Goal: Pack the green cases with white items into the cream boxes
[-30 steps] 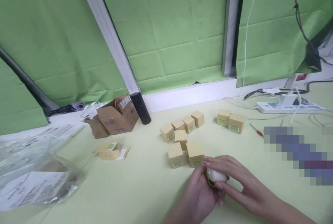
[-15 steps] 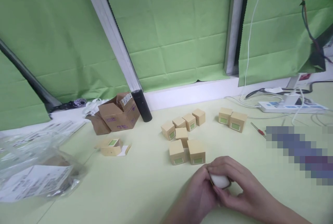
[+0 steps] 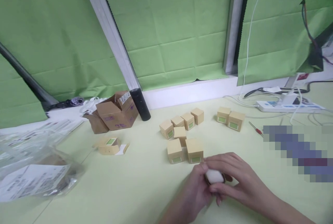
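White rounded object [image 3: 215,176], near right: my left hand [image 3: 196,191] cups it from the left, fingers mostly hidden; my right hand [image 3: 238,173] arches over, thumb and bent fingers pinching it.

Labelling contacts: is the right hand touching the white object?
Touching. The head view shows the right hand curled over the white object, fingers along its upper edge and thumb against its lower edge.

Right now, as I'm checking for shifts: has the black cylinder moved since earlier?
No: judged against the slanting post, the black cylinder keeps its place; only the view shifted.
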`<action>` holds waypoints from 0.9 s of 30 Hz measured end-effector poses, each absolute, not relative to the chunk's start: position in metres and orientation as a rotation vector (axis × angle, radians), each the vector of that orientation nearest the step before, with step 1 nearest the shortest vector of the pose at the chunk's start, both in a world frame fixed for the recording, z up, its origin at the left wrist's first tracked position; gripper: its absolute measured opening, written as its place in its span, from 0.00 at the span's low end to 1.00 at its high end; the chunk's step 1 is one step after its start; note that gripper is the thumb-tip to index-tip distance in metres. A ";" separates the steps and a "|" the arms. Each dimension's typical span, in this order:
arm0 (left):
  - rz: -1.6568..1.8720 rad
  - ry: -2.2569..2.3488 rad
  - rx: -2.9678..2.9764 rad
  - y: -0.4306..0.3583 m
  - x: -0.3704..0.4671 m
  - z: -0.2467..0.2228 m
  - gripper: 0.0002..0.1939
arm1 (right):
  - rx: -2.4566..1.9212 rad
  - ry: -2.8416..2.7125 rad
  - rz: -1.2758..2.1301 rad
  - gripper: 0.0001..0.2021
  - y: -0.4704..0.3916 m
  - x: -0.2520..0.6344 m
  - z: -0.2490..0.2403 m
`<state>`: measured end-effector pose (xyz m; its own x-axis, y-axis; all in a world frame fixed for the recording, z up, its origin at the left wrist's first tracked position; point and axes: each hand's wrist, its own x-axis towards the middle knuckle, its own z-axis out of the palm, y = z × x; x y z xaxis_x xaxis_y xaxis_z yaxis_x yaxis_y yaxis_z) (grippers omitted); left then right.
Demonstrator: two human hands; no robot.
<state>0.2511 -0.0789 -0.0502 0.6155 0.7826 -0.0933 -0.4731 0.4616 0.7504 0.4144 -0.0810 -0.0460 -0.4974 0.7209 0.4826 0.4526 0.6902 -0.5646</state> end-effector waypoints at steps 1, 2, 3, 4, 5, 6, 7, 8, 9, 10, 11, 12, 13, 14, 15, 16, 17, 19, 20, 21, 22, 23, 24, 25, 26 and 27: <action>0.808 0.484 0.800 -0.080 0.251 -0.048 0.18 | -0.911 -2.132 0.553 0.26 -0.081 0.416 -0.044; 0.808 0.506 0.840 -0.081 0.250 -0.046 0.19 | -0.913 -2.087 0.633 0.27 -0.081 0.417 -0.042; 0.806 0.526 0.865 -0.082 0.249 -0.044 0.20 | -0.899 -2.049 0.702 0.26 -0.081 0.419 -0.040; 0.801 0.541 0.878 -0.082 0.248 -0.044 0.20 | -0.877 -2.027 0.752 0.23 -0.081 0.420 -0.038; 0.793 0.553 0.882 -0.082 0.247 -0.044 0.20 | -0.853 -2.019 0.775 0.19 -0.081 0.421 -0.037; 0.790 0.563 0.882 -0.081 0.246 -0.044 0.20 | -0.828 -2.026 0.774 0.15 -0.081 0.421 -0.035; 0.788 0.574 0.877 -0.081 0.245 -0.045 0.20 | -0.808 -2.037 0.756 0.13 -0.080 0.421 -0.034; 0.787 0.584 0.870 -0.080 0.245 -0.047 0.21 | -0.797 -2.045 0.724 0.13 -0.080 0.420 -0.034; 0.785 0.596 0.862 -0.080 0.244 -0.048 0.22 | -0.791 -2.049 0.677 0.14 -0.080 0.419 -0.034; 0.784 0.614 0.855 -0.080 0.244 -0.050 0.23 | -0.787 -2.056 0.624 0.14 -0.080 0.418 -0.034; 0.782 0.641 0.855 -0.080 0.245 -0.052 0.23 | -0.785 -2.063 0.568 0.14 -0.080 0.416 -0.035; 0.780 0.674 0.860 -0.080 0.245 -0.054 0.24 | -0.788 -2.068 0.512 0.13 -0.081 0.415 -0.036; 0.777 0.711 0.871 -0.081 0.246 -0.056 0.24 | -0.794 -2.073 0.459 0.13 -0.082 0.413 -0.038; 0.770 0.746 0.888 -0.081 0.247 -0.058 0.24 | -0.799 -2.080 0.408 0.13 -0.084 0.411 -0.039; 0.761 0.777 0.908 -0.082 0.248 -0.059 0.24 | -0.805 -2.086 0.356 0.13 -0.085 0.409 -0.040; 0.749 0.804 0.927 -0.082 0.249 -0.060 0.23 | -0.814 -2.092 0.306 0.13 -0.086 0.408 -0.041; 0.741 0.827 0.940 -0.083 0.250 -0.060 0.22 | -0.819 -2.093 0.259 0.13 -0.087 0.407 -0.042; 0.724 0.844 0.939 -0.083 0.249 -0.059 0.20 | -0.822 -2.090 0.200 0.13 -0.087 0.406 -0.043; 0.719 0.839 0.925 -0.082 0.248 -0.057 0.19 | -0.818 -2.085 0.204 0.13 -0.086 0.406 -0.044; 0.716 0.823 0.905 -0.082 0.247 -0.055 0.19 | -0.811 -2.075 0.234 0.14 -0.085 0.407 -0.044; 0.716 0.799 0.888 -0.082 0.247 -0.053 0.20 | -0.797 -2.063 0.287 0.14 -0.084 0.408 -0.044; 0.719 0.769 0.880 -0.082 0.246 -0.051 0.20 | -0.781 -2.051 0.359 0.14 -0.083 0.410 -0.045; 0.729 0.736 0.880 -0.082 0.246 -0.050 0.20 | -0.770 -2.042 0.445 0.15 -0.082 0.411 -0.045; 0.743 0.703 0.888 -0.082 0.246 -0.048 0.20 | -0.777 -2.024 0.535 0.17 -0.082 0.412 -0.046; 0.750 0.672 0.900 -0.082 0.246 -0.046 0.21 | -0.803 -2.003 0.631 0.19 -0.082 0.413 -0.047; 0.754 0.651 0.916 -0.082 0.246 -0.045 0.22 | -0.842 -1.982 0.730 0.22 -0.083 0.413 -0.048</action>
<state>0.2459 -0.0825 -0.0448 0.5749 0.7995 -0.1737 -0.2891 0.3971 0.8711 0.4131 -0.0826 -0.0476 -0.4207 0.7764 0.4692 0.2869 0.6045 -0.7431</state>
